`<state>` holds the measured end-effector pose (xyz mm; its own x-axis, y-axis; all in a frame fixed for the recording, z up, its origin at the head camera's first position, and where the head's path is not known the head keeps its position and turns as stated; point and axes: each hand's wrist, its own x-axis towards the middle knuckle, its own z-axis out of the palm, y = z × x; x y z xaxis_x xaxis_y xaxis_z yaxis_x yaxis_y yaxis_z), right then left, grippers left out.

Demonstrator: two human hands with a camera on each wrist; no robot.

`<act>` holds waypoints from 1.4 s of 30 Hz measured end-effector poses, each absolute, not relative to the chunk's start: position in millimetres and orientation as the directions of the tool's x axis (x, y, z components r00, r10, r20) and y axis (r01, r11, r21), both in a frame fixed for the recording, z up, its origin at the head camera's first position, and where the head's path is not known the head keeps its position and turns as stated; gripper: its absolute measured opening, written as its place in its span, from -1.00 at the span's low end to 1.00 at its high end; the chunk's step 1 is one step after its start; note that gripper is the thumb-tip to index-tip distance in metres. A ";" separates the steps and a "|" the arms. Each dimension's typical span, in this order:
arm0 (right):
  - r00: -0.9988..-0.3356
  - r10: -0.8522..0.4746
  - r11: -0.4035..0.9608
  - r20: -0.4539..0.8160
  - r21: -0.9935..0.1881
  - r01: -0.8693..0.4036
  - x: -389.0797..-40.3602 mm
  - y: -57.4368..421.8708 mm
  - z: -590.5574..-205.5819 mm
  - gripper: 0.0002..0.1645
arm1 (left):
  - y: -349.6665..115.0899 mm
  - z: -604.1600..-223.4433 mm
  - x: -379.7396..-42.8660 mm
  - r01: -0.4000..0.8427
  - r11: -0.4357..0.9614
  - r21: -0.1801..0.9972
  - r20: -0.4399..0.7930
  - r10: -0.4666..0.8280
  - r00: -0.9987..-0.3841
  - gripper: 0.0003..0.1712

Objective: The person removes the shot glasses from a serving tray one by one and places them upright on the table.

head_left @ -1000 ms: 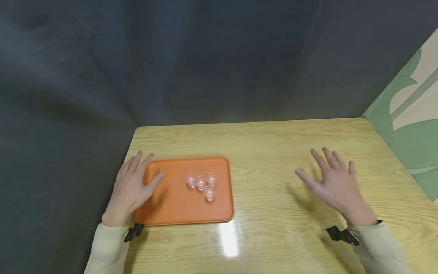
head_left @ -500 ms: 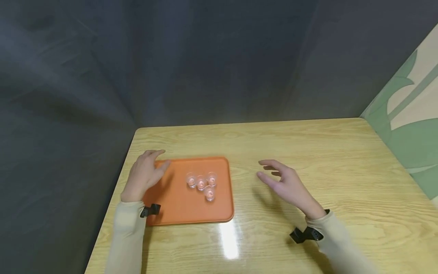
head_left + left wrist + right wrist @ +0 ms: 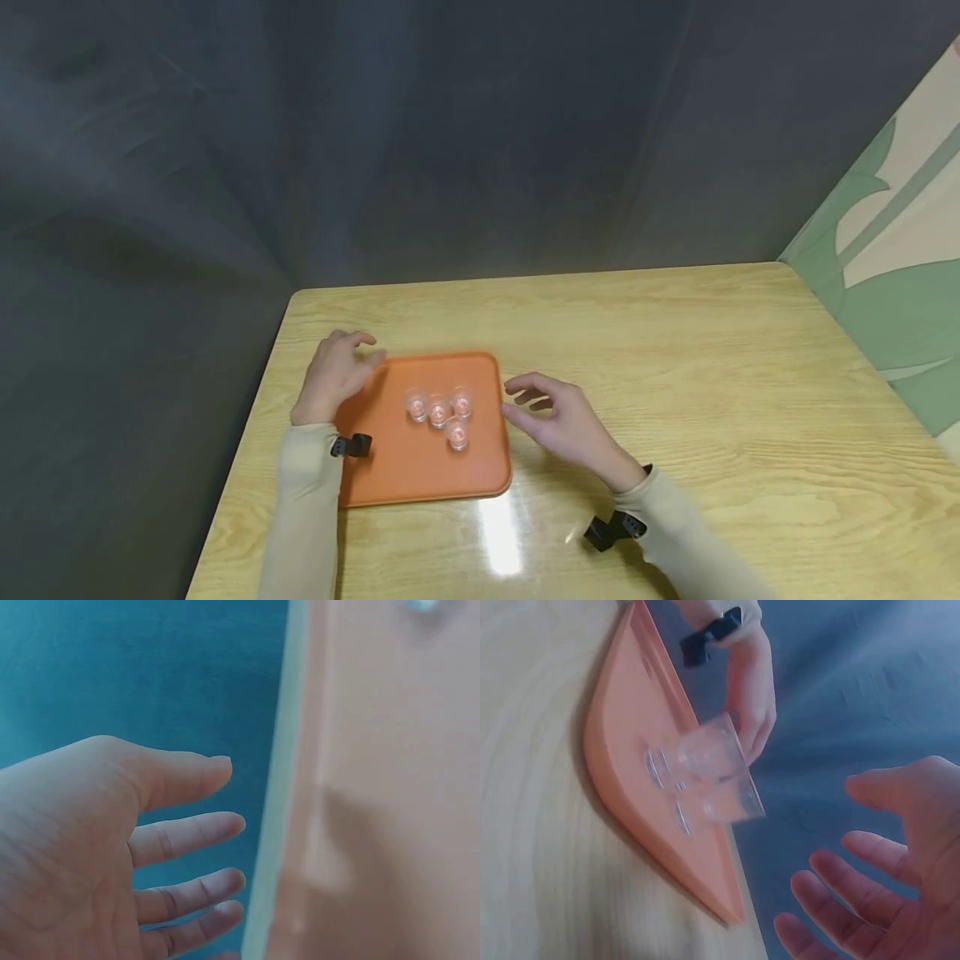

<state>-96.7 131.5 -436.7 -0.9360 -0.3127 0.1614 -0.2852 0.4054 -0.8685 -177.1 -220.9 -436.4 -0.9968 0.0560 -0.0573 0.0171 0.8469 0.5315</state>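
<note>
Several small clear glasses [image 3: 438,412] stand grouped on an orange tray [image 3: 397,483], right of its middle. My left hand [image 3: 333,375] hovers over the tray's left end, fingers and thumb relaxed and apart, holding nothing. In the left wrist view that hand [image 3: 82,840] shows its palm and spread fingers beside the tray's edge. Just off the tray's right edge is my right hand [image 3: 558,421], its fingertips reaching toward the glasses with thumb and fingers parted. The right wrist view shows the glasses [image 3: 712,754] beyond this hand [image 3: 885,877], which holds nothing.
The tray lies on the left part of a wooden table [image 3: 675,358]. A dark curtain [image 3: 480,142] hangs behind the table and along its left side. At the right stands a green and beige patterned wall [image 3: 892,258].
Both hands have moved inward: the left hand rightward over the tray, the right hand far leftward to the tray's right edge. The glasses have stayed in their places on the tray.
</note>
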 end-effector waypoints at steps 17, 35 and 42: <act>-0.894 -0.412 0.404 0.175 -0.844 -0.352 -78.7 100.4 -456.6 -0.67 | -204.3 -459.3 -175.7 -0.071 0.881 0.468 -0.031 -0.064 -0.997 -0.59; -0.890 -0.377 0.493 0.256 -0.758 -0.427 -70.3 87.4 -469.3 -0.56 | -204.3 -459.7 -171.9 -0.092 0.848 0.522 -0.015 -0.098 -0.995 -0.64; -0.897 -0.372 0.488 0.240 -0.772 -0.409 -68.7 85.4 -469.8 -0.57 | -203.7 -456.2 -169.0 -0.088 0.849 0.521 -0.022 -0.090 -0.996 -0.63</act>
<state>-68.7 85.4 -469.8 -0.8966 -0.3724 0.2397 -0.4088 0.4875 -0.7715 -169.0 -203.7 -456.2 -0.9957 -0.0899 -0.0219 -0.0881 0.8492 0.5207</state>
